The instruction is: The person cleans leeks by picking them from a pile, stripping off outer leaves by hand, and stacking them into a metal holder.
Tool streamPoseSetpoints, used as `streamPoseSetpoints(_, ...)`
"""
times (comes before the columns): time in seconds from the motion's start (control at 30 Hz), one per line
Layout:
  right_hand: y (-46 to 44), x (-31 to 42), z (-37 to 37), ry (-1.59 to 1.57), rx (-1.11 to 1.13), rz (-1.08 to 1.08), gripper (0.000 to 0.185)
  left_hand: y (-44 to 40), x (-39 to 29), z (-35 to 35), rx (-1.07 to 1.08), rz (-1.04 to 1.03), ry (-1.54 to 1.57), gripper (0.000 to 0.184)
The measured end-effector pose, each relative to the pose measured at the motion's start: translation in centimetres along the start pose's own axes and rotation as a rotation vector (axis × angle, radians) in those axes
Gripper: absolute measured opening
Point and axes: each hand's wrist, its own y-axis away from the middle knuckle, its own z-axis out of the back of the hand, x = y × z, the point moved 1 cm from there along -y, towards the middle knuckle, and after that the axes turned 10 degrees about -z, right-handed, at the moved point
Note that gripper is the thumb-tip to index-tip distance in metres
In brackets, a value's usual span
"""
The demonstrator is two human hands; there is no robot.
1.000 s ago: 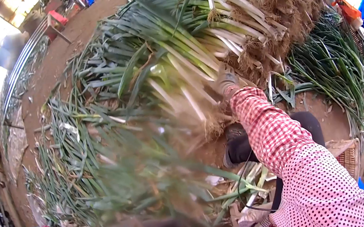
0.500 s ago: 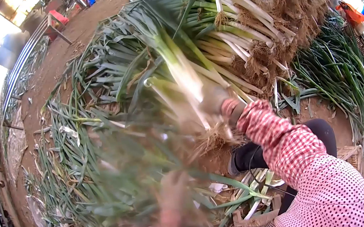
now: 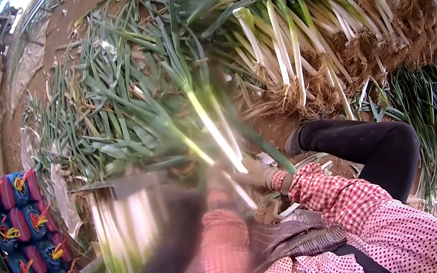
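Note:
Both hands wear dirty light gloves, with red checked sleeves behind them. My right hand (image 3: 258, 175) is closed round the white stalks of a few leeks (image 3: 208, 119), whose green tops point away from me. Close beside it, my left hand (image 3: 217, 178) is blurred at the lower part of the same stalks, and its fingers cannot be made out. To the left, cleaned white leeks (image 3: 127, 215) lie at a metal-edged stand. A large heap of leeks with brown roots (image 3: 379, 23) lies at the upper right.
Loose green leaves (image 3: 103, 103) cover the ground at the left. My bent leg (image 3: 370, 143) is on the right, near another pile of green stalks (image 3: 426, 119). Blue and maroon bundles with bright ties (image 3: 20, 227) stand at the far left.
The view has swung left and down. My right hand has come from the rooted heap toward my lap with leeks in it, and my left hand has moved up beside it.

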Motion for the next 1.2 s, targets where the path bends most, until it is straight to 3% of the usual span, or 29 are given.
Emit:
streamPoseSetpoints(0.03,-3.4,-4.1,-2.8,0.021,-0.089,0.121,0.056,0.2,0.1,0.2,-0.02,-0.04,0.047,0.018)
streamPoseSetpoints(0.13,-1.2,-3.6,-3.0,0.229,0.069,0.046,0.052,1.1,-1.2,0.3,-0.008,-0.102,0.019,0.028)
streamPoseSetpoints(0.17,2.5,0.0,-1.8,0.268,0.118,-0.075,0.055,1.7,-1.8,0.1,-0.009,-0.092,-0.038,0.033)
streamPoseSetpoints(0.23,3.4,-1.8,-3.0,0.401,0.117,-0.018,0.055,0.0,-0.1,1.8,0.254,-0.205,0.002,0.041)
streamPoseSetpoints(0.4,5.0,-3.4,-1.2,0.508,0.305,0.017,0.057,-0.8,3.0,2.2,0.265,-0.169,0.277,0.051)
streamPoseSetpoints(0.43,5.1,-2.6,-1.1,0.397,0.308,0.25,0.053,-1.4,3.9,2.0,0.288,-0.223,0.2,0.054)
streamPoseSetpoints(0.47,6.0,-2.8,0.3,0.188,0.434,-0.002,0.048,-2.0,4.8,1.9,0.323,-0.228,0.187,0.056)
streamPoseSetpoints(0.5,6.3,-2.0,0.7,-0.046,0.429,-0.025,0.049,-1.9,5.0,1.6,0.357,-0.234,0.174,0.059)
streamPoseSetpoints(0.53,6.6,-1.7,0.9,-0.277,0.418,-0.045,0.05,-1.7,5.5,0.7,0.405,-0.188,0.23,0.062)
streamPoseSetpoints(0.57,5.5,-3.2,0.1,-0.133,0.261,0.16,0.046,-1.5,5.9,-0.1,0.452,-0.143,0.285,0.065)
streamPoseSetpoints(0.63,9.0,0.0,1.7,-0.139,0.228,0.066,0.041,-1.0,5.9,0.0,0.35,-0.299,0.05,0.061)
streamPoseSetpoints(0.7,8.9,-1.5,2.9,0.002,0.192,0.213,0.03,0.6,3.3,1.0,0.121,-0.671,-0.527,0.046)
streamPoseSetpoints(0.73,11.4,0.6,5.1,0.084,0.318,-0.038,0.03,3.1,0.7,0.5,0.115,-0.892,-0.915,0.038)
streamPoseSetpoints(0.77,13.1,1.1,6.6,0.218,0.32,-0.076,0.034,6.7,-1.8,-0.4,0.091,-1.136,-1.268,0.03)
streamPoseSetpoints(0.8,17.0,3.8,8.0,0.214,0.408,-0.21,0.037,9.8,-3.3,-1.2,0.199,-1.322,-1.508,0.023)
streamPoseSetpoints(0.83,20.8,6.8,8.3,0.282,0.301,0.069,0.037,12.2,-4.2,-2.5,0.33,-1.466,-1.592,0.016)
streamPoseSetpoints(0.87,23.7,8.1,8.6,0.251,0.362,0.001,0.038,11.7,-4.0,-3.8,0.609,-1.456,-1.478,0.013)
streamPoseSetpoints(0.9,27.0,9.4,8.8,0.222,0.418,-0.07,0.039,12.3,-5.1,-3.9,0.403,-1.877,-1.388,0.011)
streamPoseSetpoints(0.97,34.7,9.0,8.1,0.2,0.352,-0.376,0.041,12.1,-1.0,-3.0,0.42,-2.023,-1.208,0.014)
streamPoseSetpoints(1.0,35.9,7.0,8.3,0.096,0.369,-0.467,0.04,12.1,-0.7,-2.4,0.533,-1.85,-1.153,0.017)
streamPoseSetpoints(1.1,38.7,4.1,7.7,0.072,0.401,-0.234,0.053,10.6,-2.3,-2.3,0.576,-1.77,-1.3,0.012)
streamPoseSetpoints(1.13,40.1,4.5,6.7,-0.028,0.411,-0.206,0.066,12.9,-5.0,-2.4,0.594,-1.59,-1.225,0.006)
streamPoseSetpoints(1.17,42.3,6.8,6.0,-0.023,0.33,-0.222,0.062,17.1,-9.6,-2.5,0.605,-1.406,-1.141,0.006)
streamPoseSetpoints(1.2,42.4,7.9,5.9,0.144,0.287,-0.009,0.056,18.7,-12.8,-2.3,0.516,-1.532,-1.155,0.005)
